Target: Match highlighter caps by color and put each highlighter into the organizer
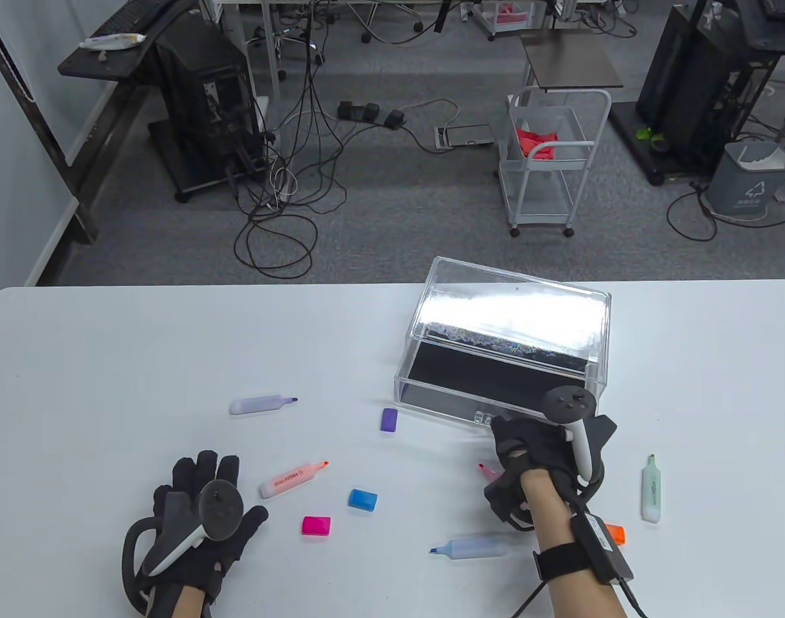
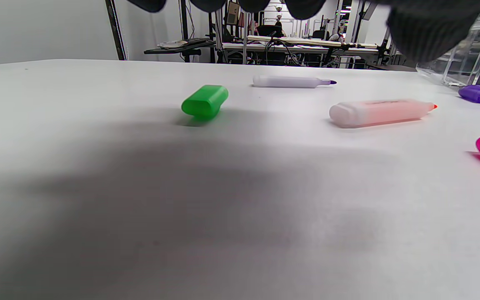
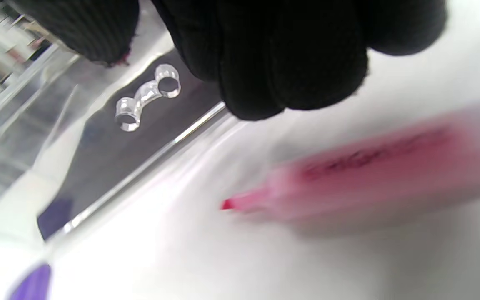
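Left hand: the left hand [image 1: 199,515] lies flat near the counter's [image 1: 109,360] near edge, fingers straight and spread, holding nothing.
Right hand: the right hand [image 1: 540,450] sits just in front of the organizer, fingers curled down; a pink highlighter [image 3: 369,171] lies on the counter right beneath it. Blur hides whether the fingers touch it, so I cannot tell if it is gripped.
Organizer: the clear organizer [image 1: 505,341] stands toward the far right of the counter, its dark drawer pulled out toward the near edge.
Uncapped highlighters: purple highlighter [image 1: 262,404] mid-counter; orange highlighter [image 1: 294,479] just right of the left hand; blue highlighter [image 1: 473,548] by the right forearm; green highlighter [image 1: 651,488] toward the right edge.
Loose caps: purple cap [image 1: 388,420] just left of the drawer; blue cap [image 1: 363,499] and pink cap [image 1: 316,525] between the hands; orange cap [image 1: 615,533] behind the right wrist; green cap [image 2: 204,101] ahead of the left hand's fingers.
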Tool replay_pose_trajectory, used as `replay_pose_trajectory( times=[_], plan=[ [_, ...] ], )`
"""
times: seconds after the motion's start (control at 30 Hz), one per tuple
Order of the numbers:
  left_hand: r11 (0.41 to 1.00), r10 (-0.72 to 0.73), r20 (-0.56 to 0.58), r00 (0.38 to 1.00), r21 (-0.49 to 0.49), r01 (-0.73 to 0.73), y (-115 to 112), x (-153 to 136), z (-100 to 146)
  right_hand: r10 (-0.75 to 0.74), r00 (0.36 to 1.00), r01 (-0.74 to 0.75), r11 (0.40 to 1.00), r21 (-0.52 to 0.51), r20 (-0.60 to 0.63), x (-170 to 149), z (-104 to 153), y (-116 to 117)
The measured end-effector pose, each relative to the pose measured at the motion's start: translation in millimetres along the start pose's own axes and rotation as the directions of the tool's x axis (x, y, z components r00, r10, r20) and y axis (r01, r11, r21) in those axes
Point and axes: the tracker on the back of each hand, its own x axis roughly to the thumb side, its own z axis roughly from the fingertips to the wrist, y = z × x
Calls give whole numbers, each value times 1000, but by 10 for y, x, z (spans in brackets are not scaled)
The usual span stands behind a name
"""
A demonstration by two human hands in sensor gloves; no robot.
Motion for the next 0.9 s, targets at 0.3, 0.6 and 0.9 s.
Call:
replay_pose_trajectory(
  times=[0.3, 0.6, 0.9],
  plan=[
    [999, -37, 32, 999, -11, 37, -34, 110, -20, 409, 899, -384, 908, -167, 157, 34, 485, 50],
    [998, -57, 73, 996, -7, 58, -40, 193, -16, 557, 816, -530, 827, -187, 153, -89, 516, 320],
    [998, -63, 90, 994, -3, 63, -53, 223, -20, 640, 756, -618, 767, -175, 137, -148, 400, 479]
  ],
)
